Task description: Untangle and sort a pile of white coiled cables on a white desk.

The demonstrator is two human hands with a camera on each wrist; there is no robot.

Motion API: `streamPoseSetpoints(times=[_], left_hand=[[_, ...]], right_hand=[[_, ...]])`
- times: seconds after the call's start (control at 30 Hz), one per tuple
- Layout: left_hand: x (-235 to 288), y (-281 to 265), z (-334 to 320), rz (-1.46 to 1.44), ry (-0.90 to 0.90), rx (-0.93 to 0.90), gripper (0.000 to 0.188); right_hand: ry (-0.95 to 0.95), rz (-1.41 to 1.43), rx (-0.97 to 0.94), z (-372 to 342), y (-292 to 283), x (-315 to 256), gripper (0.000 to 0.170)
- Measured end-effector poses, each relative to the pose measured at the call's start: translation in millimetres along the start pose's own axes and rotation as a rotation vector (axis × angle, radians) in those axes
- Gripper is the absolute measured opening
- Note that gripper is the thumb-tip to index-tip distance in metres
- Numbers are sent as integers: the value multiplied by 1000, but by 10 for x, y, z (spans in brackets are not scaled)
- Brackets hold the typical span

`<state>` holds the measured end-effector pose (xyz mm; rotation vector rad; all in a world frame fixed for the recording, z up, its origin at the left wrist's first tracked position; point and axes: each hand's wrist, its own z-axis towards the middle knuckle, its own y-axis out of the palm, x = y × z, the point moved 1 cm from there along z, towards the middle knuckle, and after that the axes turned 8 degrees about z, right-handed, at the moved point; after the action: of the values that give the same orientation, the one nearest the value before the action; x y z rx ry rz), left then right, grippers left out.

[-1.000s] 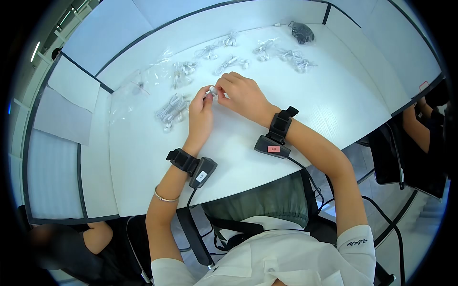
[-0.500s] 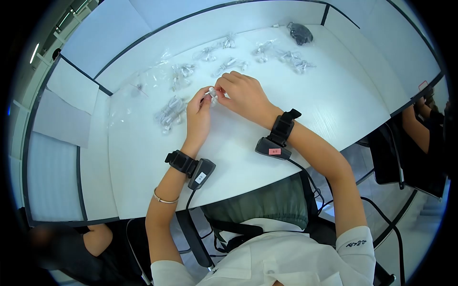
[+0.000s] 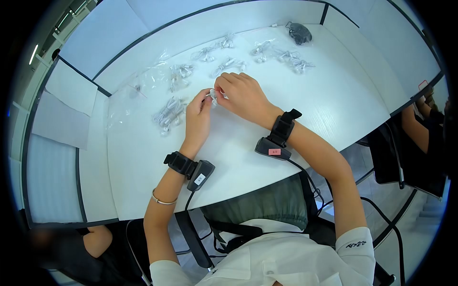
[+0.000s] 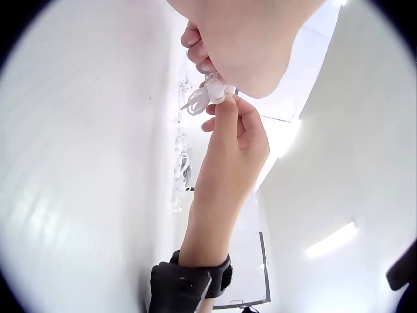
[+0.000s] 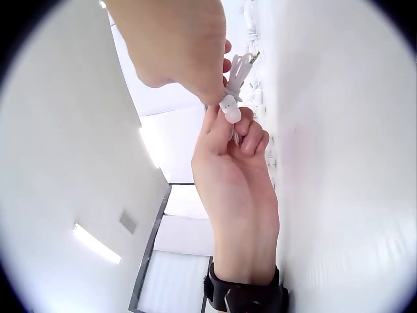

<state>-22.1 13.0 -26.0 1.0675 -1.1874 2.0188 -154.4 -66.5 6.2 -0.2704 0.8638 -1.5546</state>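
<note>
Out over the table, my left hand [image 3: 198,114] and right hand [image 3: 245,97] meet at a small set of white wired earphones [image 3: 213,93]. Fingers of the left hand curl round its folded cable, while thumb and fingertips of the right pinch at it from the other side. The right wrist view shows a white earbud [image 5: 230,111] between the two hands, with cable loops [image 5: 240,70] ending in a gold-coloured plug. From the left wrist, the coiled cable [image 4: 197,102] stands out beside the right thumb. Part of the earphones is hidden behind the fingers.
A larger bundle of white earphones [image 3: 168,113] lies left of my left hand. Several smaller cable bundles [image 3: 229,64] spread across the back. Clear plastic bags [image 3: 126,107] lie at the left, a dark wrapped bundle [image 3: 299,33] at the back right. Low white panels [image 3: 229,19] edge the table.
Both hands stay nearly in place at the earphones. The white earbud piece between the fingertips has turned slightly and shows less beyond the left thumb.
</note>
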Motion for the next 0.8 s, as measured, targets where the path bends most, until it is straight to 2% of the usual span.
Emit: streamPoseSetpoints(times=[0.13, 0.23, 0.33, 0.63, 0.73, 0.8], left_hand=[[33, -9, -31, 29, 7, -27, 27], [80, 3, -48, 82, 66, -14, 26], [117, 0, -61, 94, 61, -29, 25], [15, 37, -81, -63, -5, -97, 22], [5, 57, -89, -80, -5, -35, 18], [-11, 54, -91, -49, 18, -35, 16]], right_hand=[[-19, 80, -48, -21, -27, 28, 10], [74, 186, -46, -27, -82, 9, 11], [0, 238, -60, -24, -76, 35, 12], [42, 342, -130, -45, -69, 78, 14], [70, 345, -156, -56, -66, 102, 13], [119, 467, -170, -60, -32, 132, 14]])
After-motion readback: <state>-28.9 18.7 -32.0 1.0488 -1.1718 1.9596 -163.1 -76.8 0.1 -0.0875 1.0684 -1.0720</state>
